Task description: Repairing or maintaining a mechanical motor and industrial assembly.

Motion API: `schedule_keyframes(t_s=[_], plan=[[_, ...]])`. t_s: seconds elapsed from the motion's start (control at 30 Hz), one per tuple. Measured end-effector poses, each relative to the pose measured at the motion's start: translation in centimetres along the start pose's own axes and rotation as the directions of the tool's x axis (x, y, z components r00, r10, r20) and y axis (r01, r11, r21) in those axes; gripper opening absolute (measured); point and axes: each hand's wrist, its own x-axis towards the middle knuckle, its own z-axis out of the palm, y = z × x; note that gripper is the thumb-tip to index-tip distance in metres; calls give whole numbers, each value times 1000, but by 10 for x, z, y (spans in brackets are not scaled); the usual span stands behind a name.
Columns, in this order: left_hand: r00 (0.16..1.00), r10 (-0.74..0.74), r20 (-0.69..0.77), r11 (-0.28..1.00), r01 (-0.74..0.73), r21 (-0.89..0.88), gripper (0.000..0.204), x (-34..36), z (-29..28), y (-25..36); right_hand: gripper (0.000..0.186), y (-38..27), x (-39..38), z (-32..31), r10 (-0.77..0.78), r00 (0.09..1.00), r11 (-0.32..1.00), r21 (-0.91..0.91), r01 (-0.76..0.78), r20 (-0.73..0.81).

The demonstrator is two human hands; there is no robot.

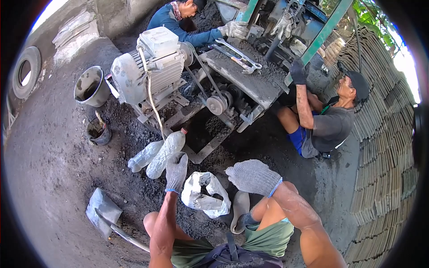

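Observation:
My left hand (177,171), in a grey knitted glove, is beside two whitish plastic bottles. Its fingers are loosely bent and slightly apart, with nothing seen in them. It overlaps the edge of the nearer bottle (166,154), which has a red cap; whether they touch is unclear. The other bottle (145,156) lies just to the left. My right hand (254,177), gloved alike, hovers above the ground in front of my right knee, back upward; its fingers are mostly hidden beneath. Between and below my hands sits a crumpled white sack (193,196) with a dark opening.
A motor (152,64) and belt-driven machine stand ahead, with wrenches (237,56) on its metal plate (250,82). One co-worker (178,24) leans over behind it; another (333,118) sits at right. Buckets (99,91), a shovel (102,212) and stacked slabs (384,147) surround me.

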Motion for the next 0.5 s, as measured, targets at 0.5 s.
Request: schedule_keyframes(t_s=[0.5], plan=[[997, 40, 62, 999, -40, -5, 25, -2, 3, 1, 24, -1, 2, -2, 29, 998, 999, -20, -28, 57]])
